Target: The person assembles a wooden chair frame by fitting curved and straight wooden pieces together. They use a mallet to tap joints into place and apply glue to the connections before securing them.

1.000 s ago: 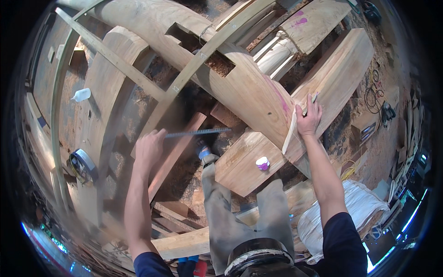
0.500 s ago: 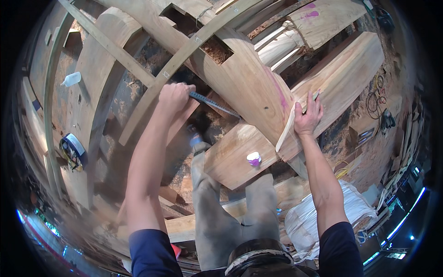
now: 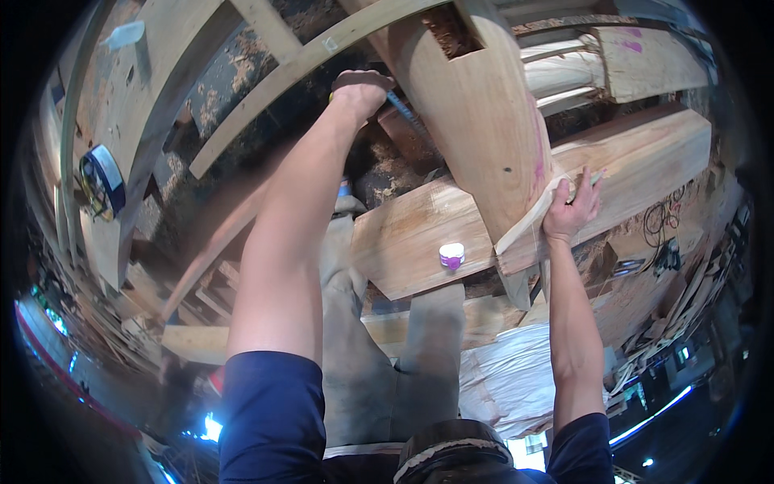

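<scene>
My left hand is closed in a fist over the gap beside a broad timber with a cut-out mortise. From the fist runs a narrow bluish strip, like a tape measure's blade, toward that timber; the case is mostly hidden. Low on the right, my right hand rests by the broad timber's end, where it crosses a thick plank. A slim greenish pencil-like stick sits between its fingers, and its thumb lies near a pale curved wooden edge.
A small white and purple round container stands on the near plank end. On the left, a curved beam carries a blue-rimmed round item and a clear bottle. A white sack and dark cables lie at right.
My left hand has moved right, away from the slender curved batten and nearer the mortised timber; less of the strip shows. My right hand keeps its place on the wood. The whole view has shifted.
</scene>
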The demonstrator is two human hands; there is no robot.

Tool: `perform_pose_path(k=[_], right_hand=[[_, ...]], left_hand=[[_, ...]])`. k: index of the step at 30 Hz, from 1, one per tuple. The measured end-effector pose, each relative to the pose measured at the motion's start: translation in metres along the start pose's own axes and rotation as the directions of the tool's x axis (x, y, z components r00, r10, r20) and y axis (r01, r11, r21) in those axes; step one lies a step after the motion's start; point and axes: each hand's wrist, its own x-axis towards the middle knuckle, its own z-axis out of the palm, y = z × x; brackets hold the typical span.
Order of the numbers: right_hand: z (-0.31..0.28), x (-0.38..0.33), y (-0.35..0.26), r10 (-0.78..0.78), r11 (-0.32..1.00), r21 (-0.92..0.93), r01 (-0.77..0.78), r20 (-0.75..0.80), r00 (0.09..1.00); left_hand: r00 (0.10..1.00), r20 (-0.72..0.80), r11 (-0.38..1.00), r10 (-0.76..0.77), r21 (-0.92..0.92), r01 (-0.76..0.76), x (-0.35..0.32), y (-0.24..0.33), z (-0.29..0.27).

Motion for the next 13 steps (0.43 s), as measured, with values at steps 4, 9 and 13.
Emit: perform_pose_path(k=[4,9,13], right_hand=[[0.002,0.001,0.001,-0.025,0.999,0.045,0.026,-0.020,0.999],[0.000,0.004,0.001,-0.075,0.995,0.071,0.077,-0.033,0.997],[-0.001,0.002,-0.002,-0.074,0.993,0.094,0.077,-0.034,0.997]], left_hand=[[0.997,-0.072,0.998,0.032,0.050,-0.029,-0.004,0.003,0.014],[0.991,-0.109,0.995,0.074,0.074,-0.066,-0.007,-0.017,0.009],[0.977,-0.086,0.979,0.194,0.075,-0.188,-0.022,-0.026,-0.010]])
